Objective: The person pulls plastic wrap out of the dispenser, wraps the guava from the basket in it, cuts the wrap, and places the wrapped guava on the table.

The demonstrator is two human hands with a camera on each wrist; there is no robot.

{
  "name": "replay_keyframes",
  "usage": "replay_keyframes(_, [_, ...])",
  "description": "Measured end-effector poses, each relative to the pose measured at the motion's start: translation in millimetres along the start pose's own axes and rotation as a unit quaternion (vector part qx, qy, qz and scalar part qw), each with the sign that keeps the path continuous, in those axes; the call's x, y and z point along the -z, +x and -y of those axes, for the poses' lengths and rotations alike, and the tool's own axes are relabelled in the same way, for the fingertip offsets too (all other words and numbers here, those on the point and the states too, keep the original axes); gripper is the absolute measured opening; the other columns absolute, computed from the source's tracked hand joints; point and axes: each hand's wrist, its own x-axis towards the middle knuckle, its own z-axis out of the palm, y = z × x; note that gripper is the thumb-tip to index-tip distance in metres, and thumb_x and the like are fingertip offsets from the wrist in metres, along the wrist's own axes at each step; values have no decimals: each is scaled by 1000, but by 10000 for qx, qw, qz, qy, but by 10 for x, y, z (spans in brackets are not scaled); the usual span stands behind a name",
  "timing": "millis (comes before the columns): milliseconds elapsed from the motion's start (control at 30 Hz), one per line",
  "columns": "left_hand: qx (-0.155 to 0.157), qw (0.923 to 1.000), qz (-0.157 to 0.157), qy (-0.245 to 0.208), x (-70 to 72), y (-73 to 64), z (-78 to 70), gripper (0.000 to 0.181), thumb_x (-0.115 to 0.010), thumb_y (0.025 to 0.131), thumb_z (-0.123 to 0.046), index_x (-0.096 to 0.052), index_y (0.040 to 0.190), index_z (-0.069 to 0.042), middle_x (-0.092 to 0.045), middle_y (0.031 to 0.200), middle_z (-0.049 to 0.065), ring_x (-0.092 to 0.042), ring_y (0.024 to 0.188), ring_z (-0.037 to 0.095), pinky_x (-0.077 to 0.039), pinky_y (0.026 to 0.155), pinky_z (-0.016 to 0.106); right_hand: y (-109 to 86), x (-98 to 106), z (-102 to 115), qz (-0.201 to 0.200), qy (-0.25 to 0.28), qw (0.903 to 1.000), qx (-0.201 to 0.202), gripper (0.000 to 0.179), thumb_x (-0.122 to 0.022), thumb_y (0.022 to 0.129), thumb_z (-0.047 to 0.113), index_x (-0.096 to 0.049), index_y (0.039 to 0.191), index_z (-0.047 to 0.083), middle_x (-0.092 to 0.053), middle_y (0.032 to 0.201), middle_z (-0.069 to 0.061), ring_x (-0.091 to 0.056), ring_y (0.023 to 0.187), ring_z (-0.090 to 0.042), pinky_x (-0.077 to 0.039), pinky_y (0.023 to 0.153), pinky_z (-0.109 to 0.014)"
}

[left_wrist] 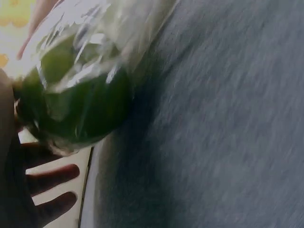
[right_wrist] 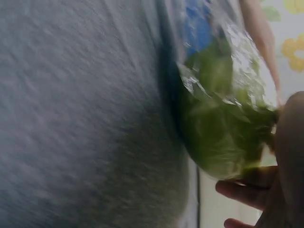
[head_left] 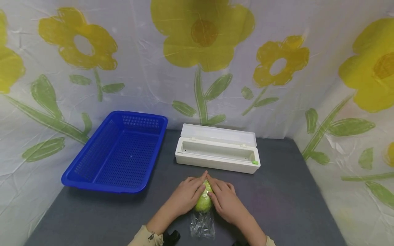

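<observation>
A round green fruit or vegetable (head_left: pixel 204 201) wrapped in clear plastic film (head_left: pixel 202 225) lies on the dark grey table in front of me. My left hand (head_left: pixel 186 194) rests along its left side, and my right hand (head_left: pixel 227 201) along its right. Both thumbs touch the wrapped surface, while the straight index fingers meet at its far end. In the left wrist view the wrapped green thing (left_wrist: pixel 76 95) shows creased, shiny film, with other fingers spread beyond it. The right wrist view shows its film (right_wrist: pixel 223 95) loose toward the near end.
Behind the hands stands a long white box (head_left: pixel 217 155) with its lid (head_left: pixel 219 135) raised and a small green slider at the right end. A blue plastic basket (head_left: pixel 101 186) sits at the left. A flower-printed sheet (head_left: pixel 138 85) hangs along the table's back and sides.
</observation>
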Motion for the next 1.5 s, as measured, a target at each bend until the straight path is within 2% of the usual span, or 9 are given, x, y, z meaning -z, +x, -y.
replay_keyframes(100, [154, 9997, 155, 53, -34, -2, -50, 60, -26, 117, -45, -40, 165, -13, -59, 154, 6, -53, 139, 33, -43, 113, 59, -5, -33, 1, 8, 8, 10000, -24, 56, -44, 115, 27, -35, 166, 6, -53, 156, -16, -50, 143, -35, -40, 108, -64])
replay_keyframes(300, [242, 9997, -16, 10, -82, 75, -82, 55, -28, 117, -42, -52, 157, -12, -62, 150, 8, -55, 136, 35, -43, 112, 59, -19, -65, -55, -245, 132, 9996, 36, 51, -45, 114, 22, -41, 162, 5, -52, 158, -13, -49, 144, -33, -41, 106, -62])
replay_keyframes(433, [706, 9942, -316, -746, -128, 128, -65, 53, -36, 115, -45, -58, 152, -14, -67, 140, 15, -59, 129, 40, -48, 103, 63, -28, -70, -81, -239, 177, 9995, 124, 55, -46, 114, 22, -35, 165, 5, -51, 159, -14, -49, 144, -34, -41, 107, -63])
replay_keyframes(567, [869, 9834, -300, -1567, -145, 151, -65, 56, -39, 115, -44, -55, 154, -6, -64, 142, 23, -56, 131, 49, -45, 106, 68, -28, -56, -83, -131, 318, 9993, 110, 56, -45, 115, 24, -33, 167, 11, -51, 158, -14, -48, 145, -34, -39, 109, -67])
replay_keyframes(800, [1006, 9736, -309, -2027, -113, 151, -65, 53, -40, 115, -45, -62, 150, -12, -65, 145, 13, -56, 130, 45, -44, 106, 66, 16, -58, -81, -103, 567, 9983, -18, 49, -43, 115, 25, -44, 163, 16, -53, 157, -16, -49, 146, -34, -39, 109, -69])
replay_keyframes(1033, [1188, 9765, -411, -1752, -139, 67, -84, 53, -36, 116, -42, -63, 148, -10, -69, 140, 13, -61, 122, 43, -48, 102, 63, 7, -150, -14, -226, 641, 9977, -33, 54, -44, 114, 22, -35, 167, 15, -56, 153, -14, -51, 143, -34, -38, 108, -69])
replay_keyframes(1200, [1273, 9824, -408, -1301, -180, -8, -142, 53, -28, 118, -31, -62, 145, -1, -70, 137, 16, -60, 113, 39, -47, 98, 58, -44, -218, 61, -521, 305, 9982, 38, 47, -48, 113, 19, -49, 160, 18, -61, 145, -13, -58, 135, -33, -43, 102, -65])
replay_keyframes(1367, [1169, 9850, -487, -1169, -154, 20, -170, 47, -29, 117, -28, -67, 134, -5, -76, 122, 12, -58, 104, 30, -45, 93, 50, -21, -198, 52, -637, 195, 9977, 124, 44, -48, 113, 19, -54, 156, 18, -62, 146, -13, -58, 135, -33, -45, 101, -64])
replay_keyframes(1500, [1195, 9827, -713, -1225, -141, 59, -173, 46, -33, 117, -29, -67, 136, -4, -75, 125, 15, -61, 108, 36, -48, 94, 54, 30, -165, 18, -594, 224, 9979, 110, 46, -46, 113, 21, -50, 159, 19, -60, 150, -10, -55, 139, -33, -43, 103, -66])
